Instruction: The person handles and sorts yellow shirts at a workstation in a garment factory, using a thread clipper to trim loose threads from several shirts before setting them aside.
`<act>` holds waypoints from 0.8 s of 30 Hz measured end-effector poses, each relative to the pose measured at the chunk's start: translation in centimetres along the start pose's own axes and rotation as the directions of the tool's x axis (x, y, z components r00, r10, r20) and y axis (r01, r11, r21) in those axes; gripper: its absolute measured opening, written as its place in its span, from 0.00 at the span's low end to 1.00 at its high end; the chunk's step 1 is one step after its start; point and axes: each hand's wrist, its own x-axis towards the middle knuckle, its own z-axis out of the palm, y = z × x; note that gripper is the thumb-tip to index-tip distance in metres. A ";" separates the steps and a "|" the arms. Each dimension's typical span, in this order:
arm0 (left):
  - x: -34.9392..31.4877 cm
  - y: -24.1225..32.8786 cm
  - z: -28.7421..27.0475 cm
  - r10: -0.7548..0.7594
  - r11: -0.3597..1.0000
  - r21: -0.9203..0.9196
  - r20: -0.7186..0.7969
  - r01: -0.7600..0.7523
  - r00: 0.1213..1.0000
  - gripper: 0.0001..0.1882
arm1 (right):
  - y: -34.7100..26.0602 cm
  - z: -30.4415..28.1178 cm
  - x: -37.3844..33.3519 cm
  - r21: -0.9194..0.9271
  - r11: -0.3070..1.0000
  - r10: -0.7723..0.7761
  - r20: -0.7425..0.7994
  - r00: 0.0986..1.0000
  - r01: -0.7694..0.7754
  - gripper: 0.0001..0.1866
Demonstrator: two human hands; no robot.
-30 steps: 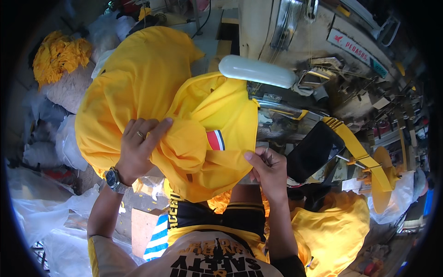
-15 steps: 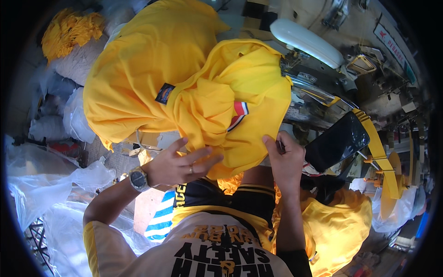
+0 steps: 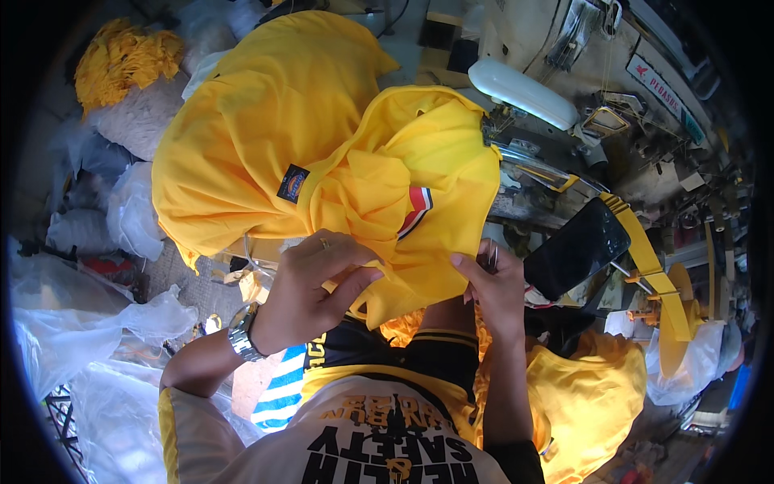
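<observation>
A yellow knit garment [image 3: 451,194] with a dark label and a red, white and navy striped trim is spread in front of me, bunched in its middle. My left hand [image 3: 314,274] is at its near-left edge, with bent fingers and thumb closing on a fold of cloth. My right hand [image 3: 496,282] pinches the near-right edge with the thumb on top. A small dark and metallic thing shows among the right fingers, too hidden to name. Beyond the left hand, a larger heap of yellow cloth [image 3: 258,129] lies against the garment.
A sewing machine with a long white lamp [image 3: 524,93] stands at the far right. Nearer are a black phone [image 3: 576,250] and a yellow strap [image 3: 665,282]. Clear plastic bags [image 3: 89,323] lie at left, an orange-yellow bundle [image 3: 129,60] at far left, more yellow cloth [image 3: 588,395] at lower right.
My left hand has turned and its spread fingers have bent in toward the thumb at the cloth edge. My right hand stays on the right edge. The garment's near edge has shifted slightly toward me.
</observation>
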 end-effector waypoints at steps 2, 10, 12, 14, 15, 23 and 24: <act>-0.5 0.5 0.0 0.089 0.992 0.089 0.008 -0.090 0.996 0.07 | 0.1 -0.1 0.0 -0.040 0.999 -0.008 -0.022 1.000 0.007 0.07; 3.0 -1.7 -2.6 0.112 0.859 0.344 0.597 -0.380 0.795 0.55 | -1.3 -0.6 0.1 0.307 0.951 0.018 0.087 0.996 -0.044 0.07; 4.6 -4.2 -4.2 -0.013 0.869 0.451 0.435 -0.205 0.901 0.57 | -0.7 -1.0 -0.1 0.312 0.949 0.033 0.075 0.997 -0.055 0.08; 4.6 -6.7 -5.1 -0.092 0.834 0.536 0.369 -0.131 0.925 0.53 | -0.8 -0.7 0.0 0.317 0.945 0.057 0.096 0.994 -0.085 0.09; 4.4 -7.8 -4.9 -0.083 0.861 0.495 0.361 -0.115 0.929 0.50 | -0.8 -0.7 0.0 0.315 0.944 0.068 0.099 0.993 -0.096 0.09; 5.1 -6.1 -4.1 0.194 0.832 0.519 0.060 -0.197 0.979 0.29 | -0.1 -1.5 -0.6 0.416 0.897 0.090 0.159 0.983 -0.149 0.08; 5.1 -6.3 -4.2 0.204 0.812 0.549 0.053 -0.200 0.977 0.29 | -0.1 -1.5 -0.5 0.433 0.889 0.082 0.164 0.983 -0.146 0.08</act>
